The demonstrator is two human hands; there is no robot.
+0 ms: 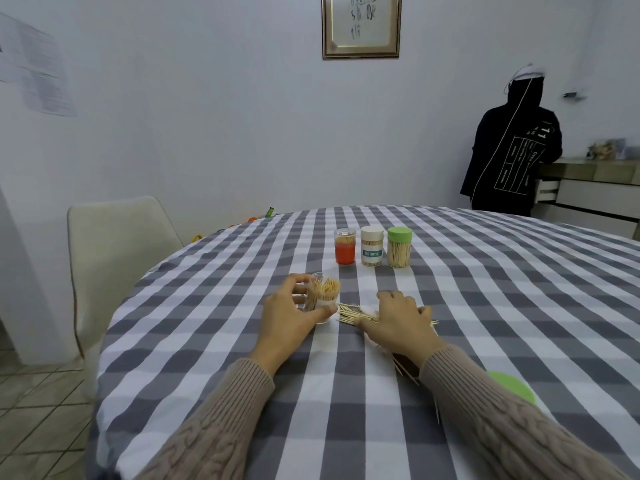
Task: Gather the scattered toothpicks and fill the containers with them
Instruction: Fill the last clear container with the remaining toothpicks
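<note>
**Toothpicks: one jar in hand, loose pile under the other**

L hand [289,315] grips an open clear container [321,299], fingers [300,279] curled round its far side, thumb across the front; it stands on the bench [485,306], part-filled w/ toothpicks poking above the rim. R hand [398,318] lies palm-down on a loose pile of toothpicks [353,313] just right of that container, fingers spread and fairly flat, pressing on the sticks; more loose ones [407,372] trail back by the R wrist.

Further back, a row of 3 closed jars, close together: orange-tinted jar [345,246] w/ clear lid, white-lidded jar [372,246] w/ a teal label reading "TOOTHPICK", green-lidded jar [399,247]. All 3 show toothpicks inside. A green lid [512,386] lies near the R sleeve, part hidden.

Bench cloth is grey/white check. Framed calligraphy [361,26] on the wall, not legible. Person in black hoodie [512,150] at far right; white print on it too small to read.
</note>
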